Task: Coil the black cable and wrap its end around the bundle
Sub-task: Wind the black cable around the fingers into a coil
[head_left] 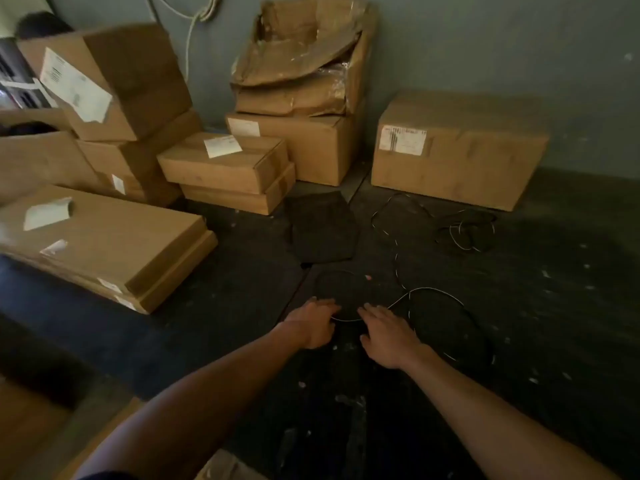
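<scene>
Reaching with both hands toward the near loop of a thin black cable lying loose on the dark floor.

Between the left hand (317, 323) and the right hand (389, 336) runs a short arc of the thin black cable (346, 319), the near edge of a round loop that lies just ahead of the fingertips. Both hands are palm-down with fingers loosely spread and nothing gripped; the dim light makes it hard to say whether the fingertips already touch the strand. From this arc the cable runs away to the right and forward, through a second loop beside the right hand, then up the floor (554, 306) toward a tangle near the large brown cardboard box (460, 150). The hands are about equally near the arc, but the slack trails off on the right hand's side, which suits gathering from there.
</scene>
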The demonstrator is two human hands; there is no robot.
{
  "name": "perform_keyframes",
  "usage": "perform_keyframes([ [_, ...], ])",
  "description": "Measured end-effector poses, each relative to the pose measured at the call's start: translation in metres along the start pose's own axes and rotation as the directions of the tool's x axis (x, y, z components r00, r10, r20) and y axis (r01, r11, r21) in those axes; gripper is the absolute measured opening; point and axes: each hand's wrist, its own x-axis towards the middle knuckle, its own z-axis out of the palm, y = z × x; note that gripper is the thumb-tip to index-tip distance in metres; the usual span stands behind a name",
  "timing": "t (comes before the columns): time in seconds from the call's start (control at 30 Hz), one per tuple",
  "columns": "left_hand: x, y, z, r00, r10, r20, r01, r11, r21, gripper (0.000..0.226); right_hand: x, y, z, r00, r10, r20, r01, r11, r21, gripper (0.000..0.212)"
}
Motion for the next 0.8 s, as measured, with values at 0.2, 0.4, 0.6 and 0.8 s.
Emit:
perform_keyframes([
  [0.2, -0.008, -0.002, 0.015, 0.999, 0.018, -0.034, -0.015, 0.994, 0.106, 0.040, 0.000, 0.007, 0.011, 0.998, -0.011, 0.067, 0.015, 0.998, -0.054, 0.064],
  [0.4, -0.016, 0.007, 0.021, 0.988, 0.108, -0.109, -0.079, 0.968, 0.240, 0.031, -0.010, 0.012, 0.017, 0.992, -0.100, -0.082, 0.080, 0.974, -0.213, 0.032],
  [0.6, -0.022, 0.005, 0.004, 0.970, 0.177, -0.165, -0.180, 0.984, -0.005, 0.016, -0.018, 0.024, -0.017, 0.964, -0.121, -0.235, 0.127, 0.992, 0.011, 0.023],
  [0.8, -0.022, 0.004, -0.029, 0.960, 0.156, -0.232, -0.222, 0.931, -0.291, 0.018, -0.023, 0.048, -0.091, 0.870, 0.020, -0.492, 0.073, 0.983, 0.169, 0.011],
])
